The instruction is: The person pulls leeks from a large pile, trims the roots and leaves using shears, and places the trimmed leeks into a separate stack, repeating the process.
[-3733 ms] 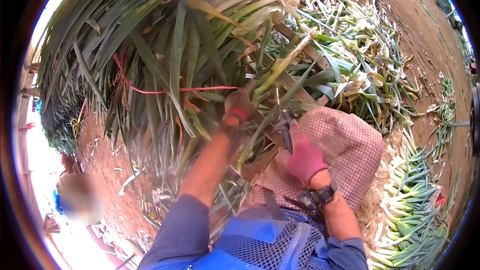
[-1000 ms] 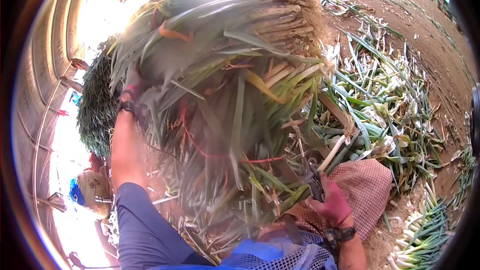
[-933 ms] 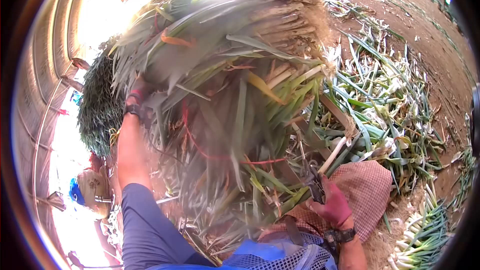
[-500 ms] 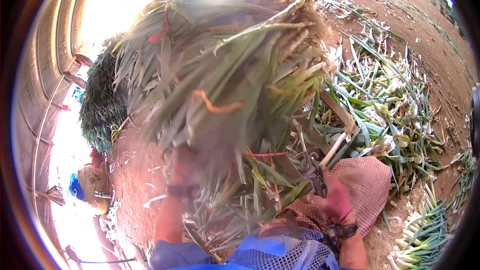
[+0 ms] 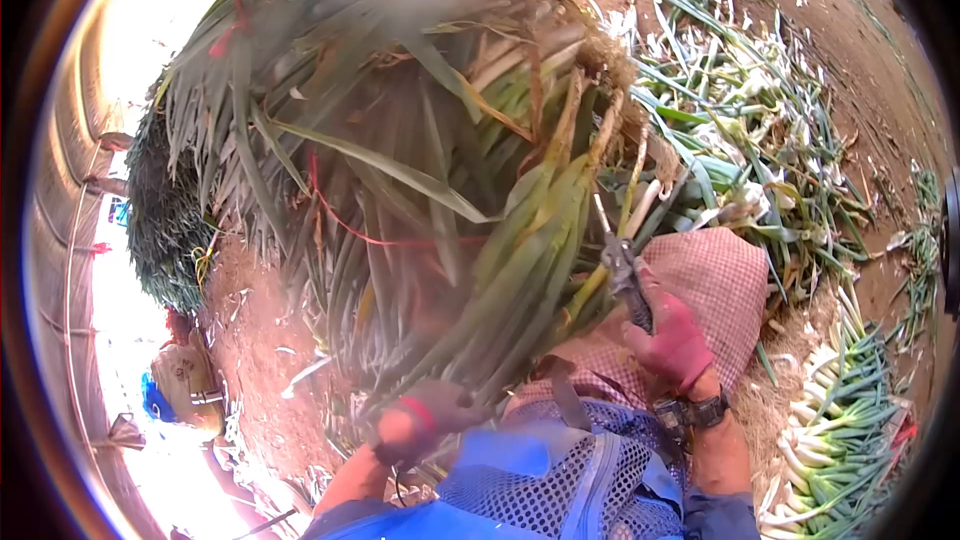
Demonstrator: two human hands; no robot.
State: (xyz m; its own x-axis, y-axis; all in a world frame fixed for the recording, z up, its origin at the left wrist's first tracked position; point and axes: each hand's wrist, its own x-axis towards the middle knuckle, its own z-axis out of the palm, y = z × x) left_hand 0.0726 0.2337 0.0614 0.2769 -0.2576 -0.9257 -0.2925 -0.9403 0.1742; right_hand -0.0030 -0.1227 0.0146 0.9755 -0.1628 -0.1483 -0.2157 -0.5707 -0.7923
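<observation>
A big pile of leafy green onions with brown roots rises in front of me. Near its lower leaves is my left hand, in a dark glove with a red band; motion blurs its fingers, so I cannot tell whether it grips any leaves. My right hand, in a pink glove, is closed around the dark handle of a metal tool, whose thin tip points up toward the onions. A red string crosses the leaves. Below my right hand, a checked cloth covers my lap.
Loose peeled leaves lie heaped at the right. Cleaned onions form a row at the lower right. Another bundle of greens stands at the left, above a tan container near the curved wall.
My left hand has come down and back toward my body. The leaves that were sweeping in front of me now hang lower. The tool in my right hand has tilted and stands clearer of the leaves.
</observation>
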